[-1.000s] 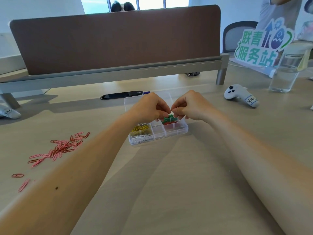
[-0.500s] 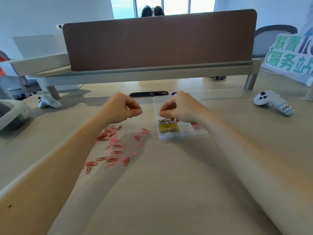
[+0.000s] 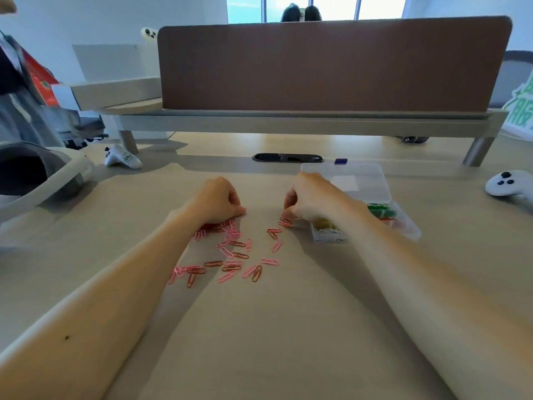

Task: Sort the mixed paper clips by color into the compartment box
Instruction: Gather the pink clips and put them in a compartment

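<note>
Head view shows the pale wooden worktop (image 3: 259, 350) with loose pink and red wire paper clips (image 3: 230, 255) scattered between the two forearms. The clear plastic compartment box (image 3: 411, 230) sits just to their right, its lid (image 3: 346, 180) folded open behind it. The box already holds yellow clips (image 3: 324, 223) and white clips (image 3: 328, 235) at its near left end and green clips (image 3: 378, 207) further right, with a few red ones beside the green.

The step in hand looks like picking from the last unsorted colour. The left hand (image 3: 215, 202) rests on the far edge of the scatter with its fingers curled under. Whether they pinch a clip I cannot tell, since the knuckles hide the tips. The right hand (image 3: 311, 197) reaches down just left of the box, and its thumb and forefinger appear to close on a single pink clip (image 3: 286, 222) lying on the worktop.

The next move calls for lifting that clip free of its neighbours. It then has to be carried the short way right, over the box wall, and dropped in the compartment kept for pink or red, without mixing it into the yellow.

Half a second ago both hands hung above the worktop, the left over the scatter and the right over the yellow compartment. Now both are down at the clips, and the right has come left, off the box.
</note>
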Available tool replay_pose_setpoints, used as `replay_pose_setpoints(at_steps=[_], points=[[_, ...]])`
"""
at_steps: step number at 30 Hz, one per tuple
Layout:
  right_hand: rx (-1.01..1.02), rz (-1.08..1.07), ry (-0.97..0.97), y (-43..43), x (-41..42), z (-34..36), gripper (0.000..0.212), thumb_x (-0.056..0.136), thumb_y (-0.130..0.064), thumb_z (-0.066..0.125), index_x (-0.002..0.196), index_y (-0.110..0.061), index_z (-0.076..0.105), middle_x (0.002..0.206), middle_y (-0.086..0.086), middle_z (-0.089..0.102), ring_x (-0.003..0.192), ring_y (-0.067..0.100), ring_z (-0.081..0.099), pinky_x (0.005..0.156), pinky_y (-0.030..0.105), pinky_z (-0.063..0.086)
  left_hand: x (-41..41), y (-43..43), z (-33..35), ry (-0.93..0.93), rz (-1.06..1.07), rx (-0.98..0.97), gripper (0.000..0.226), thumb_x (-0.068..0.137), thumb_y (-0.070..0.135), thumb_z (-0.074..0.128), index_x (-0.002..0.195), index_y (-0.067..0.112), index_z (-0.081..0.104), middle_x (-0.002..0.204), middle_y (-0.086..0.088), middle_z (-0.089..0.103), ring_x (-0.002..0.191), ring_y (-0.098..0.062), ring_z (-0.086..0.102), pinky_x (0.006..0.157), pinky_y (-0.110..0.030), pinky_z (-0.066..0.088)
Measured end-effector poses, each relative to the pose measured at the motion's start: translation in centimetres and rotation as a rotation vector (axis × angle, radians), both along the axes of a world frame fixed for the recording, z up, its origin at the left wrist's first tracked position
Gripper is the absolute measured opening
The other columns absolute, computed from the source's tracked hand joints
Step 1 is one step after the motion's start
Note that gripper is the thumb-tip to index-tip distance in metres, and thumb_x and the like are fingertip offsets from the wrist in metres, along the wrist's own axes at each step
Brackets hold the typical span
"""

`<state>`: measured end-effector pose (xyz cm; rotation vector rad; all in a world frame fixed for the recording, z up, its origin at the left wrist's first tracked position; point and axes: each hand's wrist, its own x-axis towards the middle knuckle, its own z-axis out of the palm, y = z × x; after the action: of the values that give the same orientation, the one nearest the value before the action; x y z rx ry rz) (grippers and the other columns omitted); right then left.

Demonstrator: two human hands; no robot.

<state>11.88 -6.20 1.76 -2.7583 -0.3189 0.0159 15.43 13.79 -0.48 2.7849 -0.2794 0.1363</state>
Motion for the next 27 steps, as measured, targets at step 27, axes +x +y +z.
replay_pose_setpoints(at_steps=[27], points=[[0.009, 0.039, 0.189, 1.9, -1.9, 0.1, 0.009, 0.075, -0.018, 0.082, 0.073, -0.013, 0.075, 0.070, 0.005, 0.071, 0.061, 0.017, 0.067, 0.052, 0.024, 0.054, -2.8, 4.5, 1.2, 0.002, -0.097, -0.117, 0.008, 0.084, 0.009, 0.071, 0.089, 0.012, 0.074, 0.083, 0.000, 0.071, 0.080, -0.015, 0.065, 0.080, -0.028, 0.053]])
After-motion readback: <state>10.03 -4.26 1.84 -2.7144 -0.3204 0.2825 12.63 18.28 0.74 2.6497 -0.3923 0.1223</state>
